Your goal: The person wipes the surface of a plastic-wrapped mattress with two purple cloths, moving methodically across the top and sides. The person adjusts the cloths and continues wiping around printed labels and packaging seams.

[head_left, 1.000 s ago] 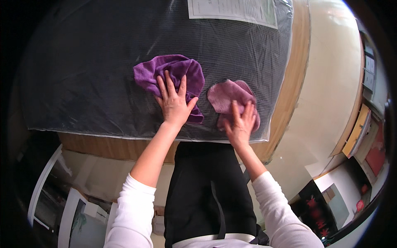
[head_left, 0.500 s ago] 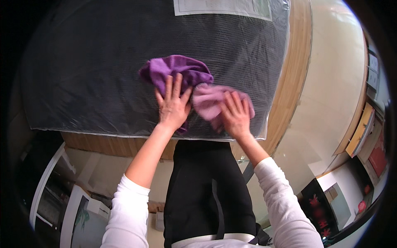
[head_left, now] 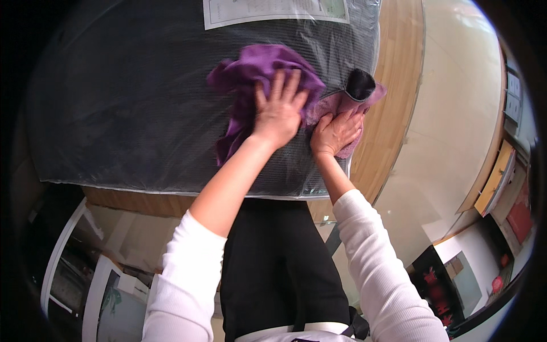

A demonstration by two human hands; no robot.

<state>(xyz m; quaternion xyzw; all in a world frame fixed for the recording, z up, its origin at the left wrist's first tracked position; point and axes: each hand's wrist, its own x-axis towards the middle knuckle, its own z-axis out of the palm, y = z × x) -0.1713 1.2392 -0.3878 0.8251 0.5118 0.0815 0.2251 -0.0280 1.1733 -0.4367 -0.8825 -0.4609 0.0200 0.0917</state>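
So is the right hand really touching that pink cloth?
Touching: the head view shows the right hand laid palm-down on the pink cloth, with no gap visible between them.

Forearms (head_left: 236, 179) forward, left fingers (head_left: 277, 85) apart, right fingers (head_left: 348, 126) close together.

The slab (head_left: 125, 119) lies on a wooden base (head_left: 399, 74), which shows past its right and near edges; the floor (head_left: 456, 114) spreads farther right; a paper sheet (head_left: 273, 12) lies at the slab's far side; nearer than the sheet, the left hand (head_left: 279, 117) is on the left cloth (head_left: 268, 57); just right of it, the right hand (head_left: 336, 134) is on the right cloth (head_left: 346, 104), which crosses the slab's right edge; the person (head_left: 279, 262) stands at the near edge.
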